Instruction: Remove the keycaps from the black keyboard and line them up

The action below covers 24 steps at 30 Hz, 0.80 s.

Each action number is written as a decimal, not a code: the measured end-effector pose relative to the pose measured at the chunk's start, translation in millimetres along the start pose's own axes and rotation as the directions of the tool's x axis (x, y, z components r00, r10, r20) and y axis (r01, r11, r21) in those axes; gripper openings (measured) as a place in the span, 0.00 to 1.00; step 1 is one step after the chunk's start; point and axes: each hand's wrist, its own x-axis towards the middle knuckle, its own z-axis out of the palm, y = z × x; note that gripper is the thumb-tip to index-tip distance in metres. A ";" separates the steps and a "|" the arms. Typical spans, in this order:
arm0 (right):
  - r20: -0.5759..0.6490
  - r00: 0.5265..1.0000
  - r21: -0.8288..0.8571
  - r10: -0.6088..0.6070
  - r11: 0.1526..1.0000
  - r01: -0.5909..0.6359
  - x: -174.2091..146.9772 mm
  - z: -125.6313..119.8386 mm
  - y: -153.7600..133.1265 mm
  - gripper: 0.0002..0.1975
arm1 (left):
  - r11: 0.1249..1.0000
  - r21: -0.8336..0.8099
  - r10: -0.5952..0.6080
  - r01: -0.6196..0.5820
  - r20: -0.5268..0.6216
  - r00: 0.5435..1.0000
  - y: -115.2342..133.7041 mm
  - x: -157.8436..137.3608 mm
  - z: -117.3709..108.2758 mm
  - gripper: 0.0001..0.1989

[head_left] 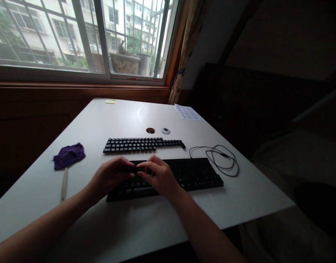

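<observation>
Home room, likely: patterned curtain (189, 40), barred window (101, 40), planter (125, 65) outside, apartment block (46, 23) opposite, white desk (83, 128).

Single head-worn view, facing forward and down over a white desk (124, 117).
I look from above its near side, where both forearms (57, 217) enter at the bottom and the left hand (110, 176) and right hand (160, 176) sit close, just below centre. A round grey cover (163, 132) lies almost dead centre; the barred window (100, 40) stands farther off, filling the upper left.
</observation>
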 end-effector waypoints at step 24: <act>0.060 0.998 -0.137 -0.012 0.990 0.021 -1.4 -13.0 10.5 0.10 | 0.781 0.520 0.330 -0.346 0.125 0.935 9.5 4.9 -6.9 0.08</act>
